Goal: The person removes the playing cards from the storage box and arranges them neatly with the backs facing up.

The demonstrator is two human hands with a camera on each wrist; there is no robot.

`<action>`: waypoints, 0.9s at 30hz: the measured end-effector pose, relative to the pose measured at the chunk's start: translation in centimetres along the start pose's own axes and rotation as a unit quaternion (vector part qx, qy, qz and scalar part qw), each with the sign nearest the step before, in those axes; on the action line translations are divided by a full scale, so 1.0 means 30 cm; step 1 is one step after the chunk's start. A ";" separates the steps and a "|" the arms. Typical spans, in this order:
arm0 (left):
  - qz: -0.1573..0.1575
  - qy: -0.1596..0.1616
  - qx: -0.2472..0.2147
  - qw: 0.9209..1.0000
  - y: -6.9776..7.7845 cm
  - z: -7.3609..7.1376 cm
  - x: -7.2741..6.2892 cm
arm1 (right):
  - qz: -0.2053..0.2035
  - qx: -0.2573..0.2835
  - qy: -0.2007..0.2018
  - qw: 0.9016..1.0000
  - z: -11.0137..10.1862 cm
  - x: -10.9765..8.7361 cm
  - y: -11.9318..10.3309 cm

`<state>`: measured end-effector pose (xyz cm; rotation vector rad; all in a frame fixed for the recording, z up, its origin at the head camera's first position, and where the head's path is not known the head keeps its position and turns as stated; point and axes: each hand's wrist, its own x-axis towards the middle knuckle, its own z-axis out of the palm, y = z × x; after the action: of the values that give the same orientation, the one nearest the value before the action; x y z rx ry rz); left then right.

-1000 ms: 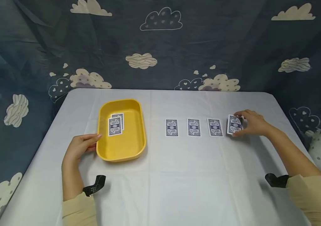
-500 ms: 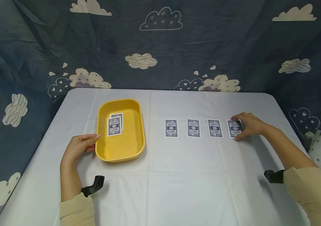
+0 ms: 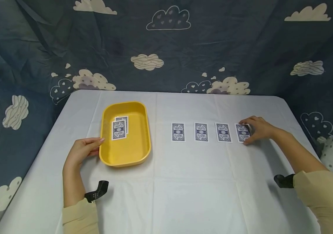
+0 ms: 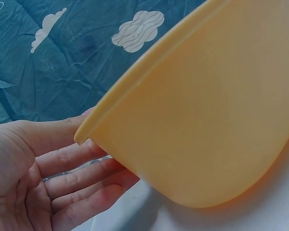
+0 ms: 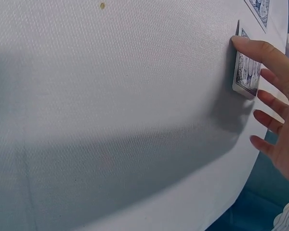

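A yellow tray stands on the left of the white table with two face-down playing cards overlapping inside it. My left hand pinches the tray's left rim, its thumb at the rim and its other fingers against the outer wall, as the left wrist view shows. At the right end of a row of blue-backed cards, my right hand holds the last playing card by its near and far edges between thumb and fingers. The right wrist view shows this card partly covered by the thumb.
Three more face-down cards lie in the row, a left card, a middle card and a right card, with gaps between them. White cloth covers the table. A dark cloud-patterned curtain encloses its back and sides.
A second ago the right-end card was tilted up in my right hand; by half a second ago it had come down level with the row. The left hand stays at the tray.
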<state>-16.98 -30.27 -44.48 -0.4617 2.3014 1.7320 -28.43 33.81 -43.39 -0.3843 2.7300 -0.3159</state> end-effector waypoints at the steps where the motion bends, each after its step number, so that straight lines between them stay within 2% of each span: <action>1: 0.002 0.003 -0.001 1.000 -0.009 -0.003 0.008 | 0.003 0.002 -0.002 1.000 -0.001 0.000 -0.003; 6: 0.014 0.007 0.004 1.000 -0.062 -0.017 0.061 | 0.015 -0.009 0.001 1.000 -0.001 0.000 -0.017; 9: 0.016 0.007 0.017 1.000 -0.081 -0.023 0.083 | 0.015 -0.030 0.027 0.999 -0.002 0.002 -0.033; 12: 0.010 0.017 0.020 1.000 -0.092 -0.024 0.093 | 0.007 -0.037 0.049 0.998 -0.020 0.010 -0.081; 20: 0.010 0.009 0.010 1.000 -0.077 -0.025 0.078 | -0.023 -0.027 0.072 0.997 -0.080 0.080 -0.303; 27: 0.020 -0.006 -0.010 1.000 -0.062 -0.012 0.059 | -0.082 0.006 0.079 0.993 -0.099 0.161 -0.542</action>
<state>-17.93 -31.29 -46.67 -0.4091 2.3022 1.7727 -30.28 17.58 -37.92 -0.6071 2.8544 -0.4218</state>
